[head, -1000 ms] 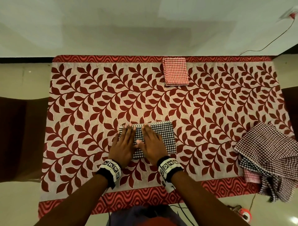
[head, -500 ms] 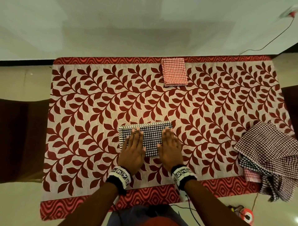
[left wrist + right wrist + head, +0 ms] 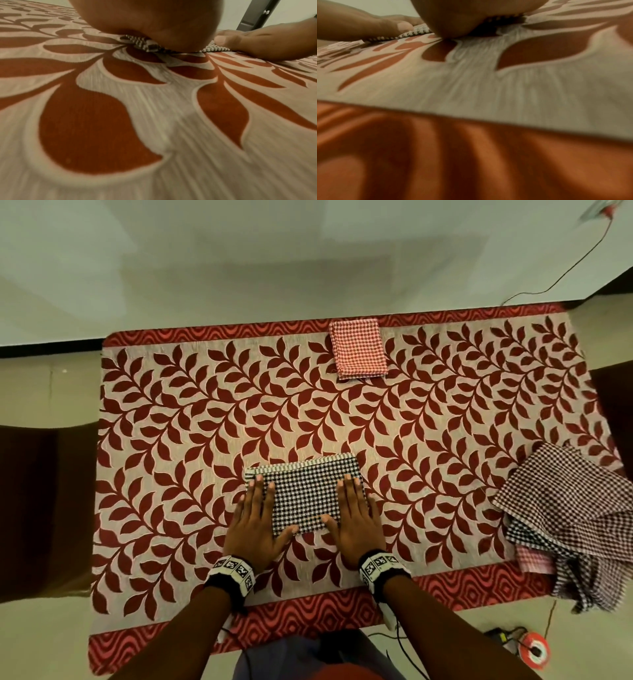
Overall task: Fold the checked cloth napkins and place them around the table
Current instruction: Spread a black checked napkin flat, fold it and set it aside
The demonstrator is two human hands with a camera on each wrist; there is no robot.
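Observation:
A folded black-and-white checked napkin (image 3: 305, 494) lies flat near the front middle of the table. My left hand (image 3: 255, 515) presses its left end with straight fingers. My right hand (image 3: 354, 515) lies flat on its right end in the same way. In the left wrist view the palm (image 3: 154, 20) sits on a rumpled corner of the napkin (image 3: 142, 43), with the right hand (image 3: 267, 42) beyond. The right wrist view shows the napkin's edge (image 3: 412, 33) under both hands. A folded red checked napkin (image 3: 358, 349) lies at the far edge.
The table wears a cream cloth with dark red leaves (image 3: 191, 412) and red borders. A heap of unfolded checked napkins (image 3: 565, 518) hangs over the right front corner. Dark chairs (image 3: 41, 508) stand at the left and right sides. Cables and a red spool (image 3: 534, 652) lie on the floor.
Both hands have slid apart along the black-and-white napkin, from its left half and middle out to its two ends, flat all the while.

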